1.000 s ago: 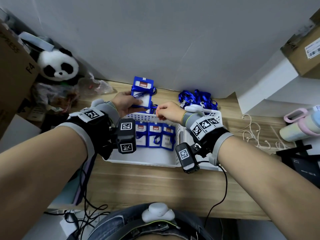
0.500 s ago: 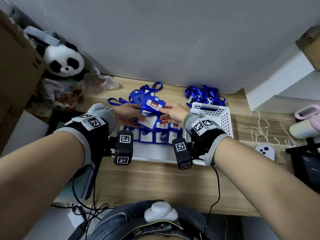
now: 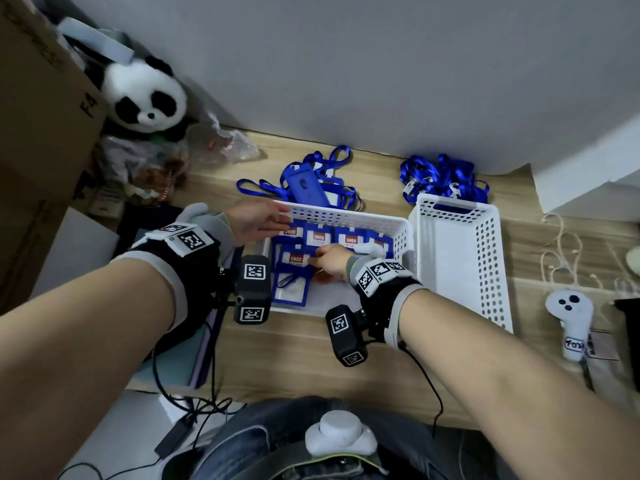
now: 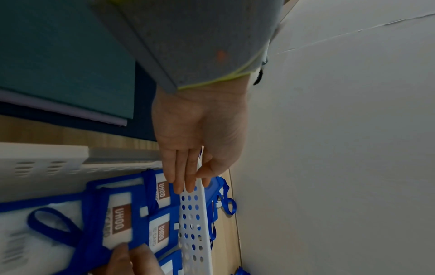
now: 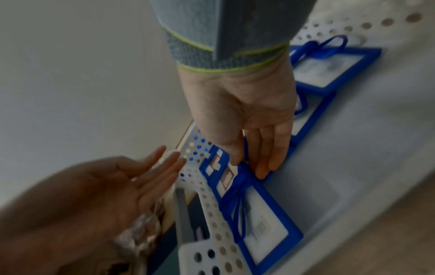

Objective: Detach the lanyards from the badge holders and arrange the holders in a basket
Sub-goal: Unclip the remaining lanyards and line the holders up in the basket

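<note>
A white perforated basket [image 3: 346, 218] holds a row of blue badge holders [image 3: 346, 237]. My right hand [image 3: 320, 258] is inside it and pinches the top edge of one blue holder [image 3: 294, 275], which lies flat near the left front. The right wrist view shows this hand [image 5: 249, 165] on that holder [image 5: 259, 214], whose short blue loop is still attached. My left hand [image 3: 273, 220] is open, its straight fingers at the basket's far left rim; the left wrist view shows the fingertips [image 4: 186, 186] against the wall [image 4: 193, 223]. Holders with lanyards [image 3: 308, 187] lie behind the basket.
A second, empty white basket [image 3: 453, 258] stands to the right. A heap of loose blue lanyards [image 3: 440, 178] lies behind it by the wall. A panda plush [image 3: 145, 95] and a cardboard box [image 3: 34, 116] crowd the left; a white controller [image 3: 569, 317] lies at the right.
Both hands held a holder above the basket; now the right hand has lowered it onto the basket floor. The left hand has let go and spread open at the rim.
</note>
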Demonstrator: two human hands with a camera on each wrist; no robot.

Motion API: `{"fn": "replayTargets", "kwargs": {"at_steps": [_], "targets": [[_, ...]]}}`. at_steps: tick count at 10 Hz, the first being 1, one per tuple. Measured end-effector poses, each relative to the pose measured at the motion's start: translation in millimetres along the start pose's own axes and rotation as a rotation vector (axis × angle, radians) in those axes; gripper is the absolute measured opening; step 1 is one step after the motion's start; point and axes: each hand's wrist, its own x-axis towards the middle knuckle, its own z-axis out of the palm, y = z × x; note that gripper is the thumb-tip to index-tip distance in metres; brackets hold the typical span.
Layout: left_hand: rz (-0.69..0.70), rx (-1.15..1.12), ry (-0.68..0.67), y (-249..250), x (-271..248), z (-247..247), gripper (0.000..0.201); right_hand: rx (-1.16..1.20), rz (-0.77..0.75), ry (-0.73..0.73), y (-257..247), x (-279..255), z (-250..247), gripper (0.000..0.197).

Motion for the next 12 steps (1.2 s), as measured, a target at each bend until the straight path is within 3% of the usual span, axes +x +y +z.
{"fn": "replayTargets", "kwargs": {"at_steps": [1, 3, 6, 7, 8, 9, 10, 11, 12], "targets": [[-0.005, -0.016, -0.025, -2.8, 5.8, -2.4, 0.028, 0.031, 0.032, -0.018, 0.0, 8.1, 11.8, 0.036], [-0.011, -0.052, -0.050, -2.8, 12.6, -3.7, 0.030, -0.142, -0.020, -0.023, 2.1, 20.7, 12.8, 0.016], [0.043, -0.139, 0.033, 18.6, 24.3, -0.4, 0.021, 0.054, -0.035, -0.106, -21.4, 14.9, -40.8, 0.023], [0.056, -0.156, 0.134, 25.2, 34.7, -1.0, 0.018, 0.214, -0.099, -0.015, -33.7, 14.4, -67.6, 0.021], [0.038, -0.167, 0.226, 44.9, 56.6, 8.6, 0.023, 0.372, -0.116, 0.178, -51.2, 31.5, -96.3, 0.021], [-0.004, -0.097, 0.268, 47.9, 71.8, 10.5, 0.028, 0.403, -0.104, 0.249, -60.1, 45.8, -101.1, 0.021], [-0.044, -0.081, 0.281, 47.1, 83.4, 9.2, 0.018, 0.297, -0.079, 0.268, -60.7, 60.0, -99.0, 0.027], [-0.081, 0.337, 0.259, 49.7, 97.9, 10.8, 0.028, 0.264, -0.036, 0.228, -64.2, 75.7, -98.1, 0.031], [-0.115, 0.055, 0.246, 49.4, 112.0, 16.6, 0.029, 0.232, -0.019, 0.146, -63.5, 84.9, -96.3, 0.036]]}}
